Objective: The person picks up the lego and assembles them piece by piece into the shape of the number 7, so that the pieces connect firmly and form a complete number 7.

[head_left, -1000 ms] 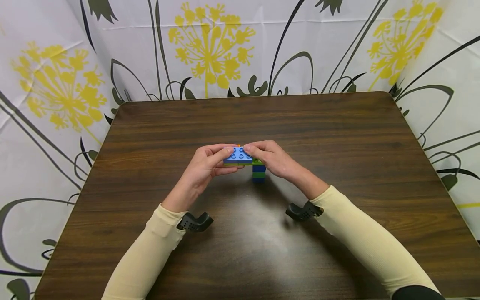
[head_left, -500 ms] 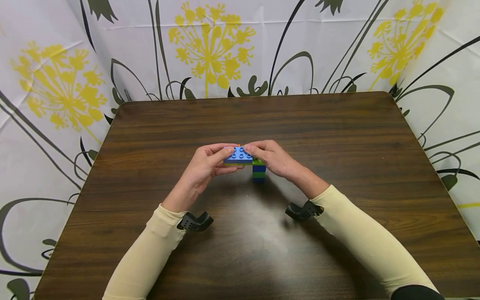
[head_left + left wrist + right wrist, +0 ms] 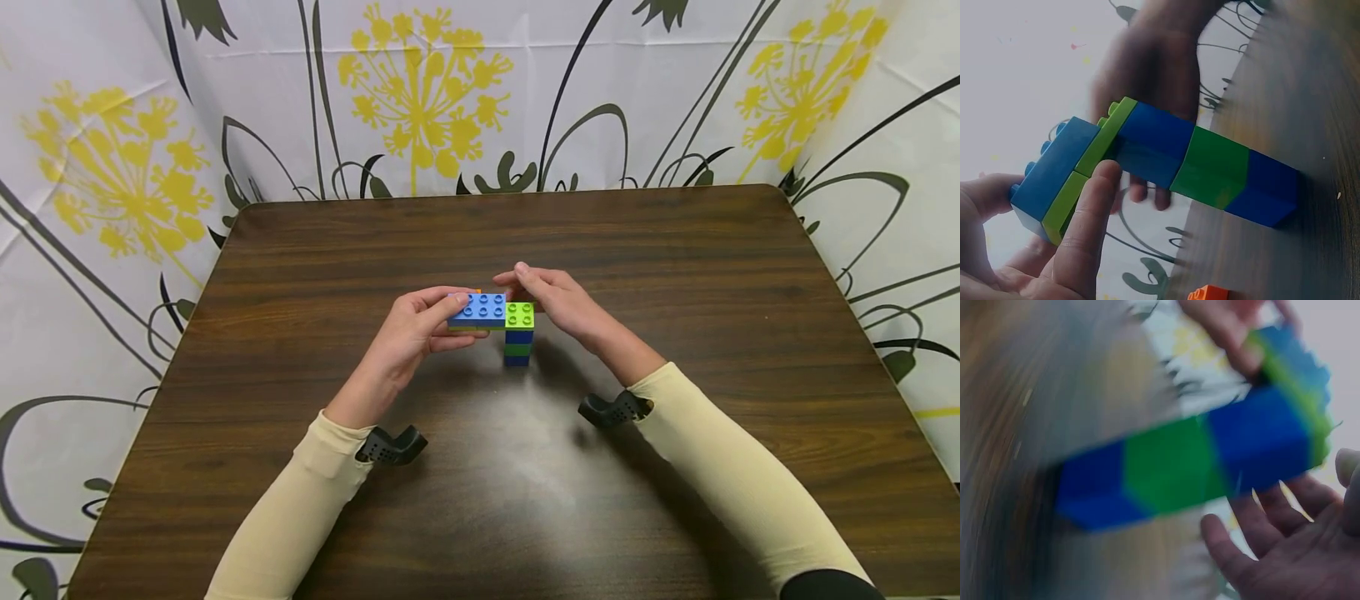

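A light blue toy building brick [image 3: 480, 310] lies on thin lime green bricks [image 3: 1066, 203], level at the top of a column. The column stacks a dark blue brick [image 3: 1155, 144], a green brick [image 3: 1210, 167] and another dark blue brick [image 3: 1264, 187], upright on the table. Lime studs [image 3: 520, 315] show right of the light blue brick. My left hand [image 3: 401, 337] pinches the overhanging left end, thumb on top and fingers underneath. My right hand [image 3: 566, 304] is just right of and behind the column, its fingers loosely extended and holding nothing.
Behind the blocks an orange brick [image 3: 1209, 293] is partly visible on the brown wood-grain table [image 3: 675, 267]. A white curtain [image 3: 540, 100] with yellow and dark plant prints hangs along the table's far edge and sides.
My right hand has let go of the top bricks and moved slightly right and away, uncovering the lime studs. My left hand keeps its grip, and the column stays in place.
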A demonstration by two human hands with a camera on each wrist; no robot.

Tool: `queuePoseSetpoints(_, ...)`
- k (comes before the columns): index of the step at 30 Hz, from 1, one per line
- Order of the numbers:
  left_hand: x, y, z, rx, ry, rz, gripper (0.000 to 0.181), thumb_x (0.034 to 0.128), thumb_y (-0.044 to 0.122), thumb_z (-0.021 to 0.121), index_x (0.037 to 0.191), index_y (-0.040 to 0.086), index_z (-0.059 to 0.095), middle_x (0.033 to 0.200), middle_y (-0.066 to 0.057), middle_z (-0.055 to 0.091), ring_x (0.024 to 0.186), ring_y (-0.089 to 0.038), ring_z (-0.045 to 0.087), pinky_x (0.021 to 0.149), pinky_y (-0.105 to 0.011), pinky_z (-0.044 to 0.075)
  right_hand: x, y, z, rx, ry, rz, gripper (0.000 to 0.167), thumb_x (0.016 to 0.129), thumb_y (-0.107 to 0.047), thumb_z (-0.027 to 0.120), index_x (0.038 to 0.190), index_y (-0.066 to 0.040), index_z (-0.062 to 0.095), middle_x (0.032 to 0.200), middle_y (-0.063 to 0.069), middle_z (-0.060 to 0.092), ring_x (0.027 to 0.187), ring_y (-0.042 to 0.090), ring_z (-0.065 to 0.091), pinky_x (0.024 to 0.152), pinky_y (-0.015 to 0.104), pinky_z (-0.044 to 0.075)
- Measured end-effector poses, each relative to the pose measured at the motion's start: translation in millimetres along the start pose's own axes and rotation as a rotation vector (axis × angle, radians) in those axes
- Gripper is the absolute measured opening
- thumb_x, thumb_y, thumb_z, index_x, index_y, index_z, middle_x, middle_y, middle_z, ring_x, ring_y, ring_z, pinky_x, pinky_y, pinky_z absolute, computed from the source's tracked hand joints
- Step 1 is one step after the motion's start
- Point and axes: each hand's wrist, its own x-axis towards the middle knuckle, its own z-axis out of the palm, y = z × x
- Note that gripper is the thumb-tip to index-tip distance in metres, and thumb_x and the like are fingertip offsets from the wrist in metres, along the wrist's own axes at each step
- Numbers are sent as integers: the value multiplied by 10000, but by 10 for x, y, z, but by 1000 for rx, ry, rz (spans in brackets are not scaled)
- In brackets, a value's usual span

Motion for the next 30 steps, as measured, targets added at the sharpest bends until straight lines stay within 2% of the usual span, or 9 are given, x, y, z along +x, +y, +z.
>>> queuePoseSetpoints(3,1,-3,2,-1,-5,3,405,971,202,633,1271,-63,576,1123,-212,631,880,-320,719,774,-393,575,88,170,-38,-39,62,-13,446,1056,-376,426,1295,-55,622,1143,130,670,1092,252,620,993,495,447)
queuePoseSetpoints(6,3,-7,0,-7,-3,-4,398,970,210,636,1262,-56,585,1129,-219,626,879,-322,718,776,-395,575,192,373,-47,-176,86,-88,360,1036,-277,511,1282,-44,632,1193,123,660,1096,244,613,971,460,464)
queuePoseSetpoints(11,9,-5,1,-7,-1,-12,400,971,208,638,1271,-50,582,1153,-232,607,886,-323,717,782,-396,573,358,627,-32,-439,18,-294,329,984,-168,590,1303,-102,634,1273,56,621,1142,230,544,975,438,436)
queuePoseSetpoints(17,5,-1,5,-11,-12,-21,397,979,184,624,1292,-52,562,1172,-229,597,891,-322,717,784,-396,572,480,675,0,-680,-94,-404,488,984,-280,567,1458,-190,490,1476,13,465,1297,233,438,1080,450,359)
queuePoseSetpoints(20,3,-8,1,-15,-20,-17,404,984,177,612,1307,-58,549,1176,-226,597,888,-313,719,782,-395,572,534,612,24,-771,-166,-381,558,1003,-405,492,1527,-258,368,1571,2,324,1383,261,350,1115,483,319)
queuePoseSetpoints(22,1,-10,-2,-17,-24,-13,409,988,169,605,1318,-64,539,1179,-226,596,884,-308,720,782,-395,572,561,567,43,-786,-204,-306,605,995,-478,456,1550,-292,302,1586,6,289,1404,269,320,1120,506,306)
queuePoseSetpoints(26,-4,-10,-6,-23,-22,-9,402,989,156,602,1314,-71,543,1174,-220,589,871,-304,722,780,-397,572,601,499,87,-788,-234,-153,695,949,-567,465,1561,-316,251,1556,39,336,1392,262,336,1131,507,282)
queuePoseSetpoints(28,-4,-9,-7,-21,-19,-10,384,986,157,607,1296,-64,559,1172,-217,585,870,-306,722,781,-399,572,607,472,93,-804,-235,-127,720,933,-560,495,1560,-295,260,1527,61,376,1369,259,368,1128,491,299)
queuePoseSetpoints(30,0,-8,-9,-17,-17,-11,377,986,159,609,1291,-57,564,1169,-221,586,872,-309,721,786,-405,570,615,451,91,-833,-239,-146,720,922,-536,533,1550,-268,303,1524,60,382,1358,261,384,1110,482,335)
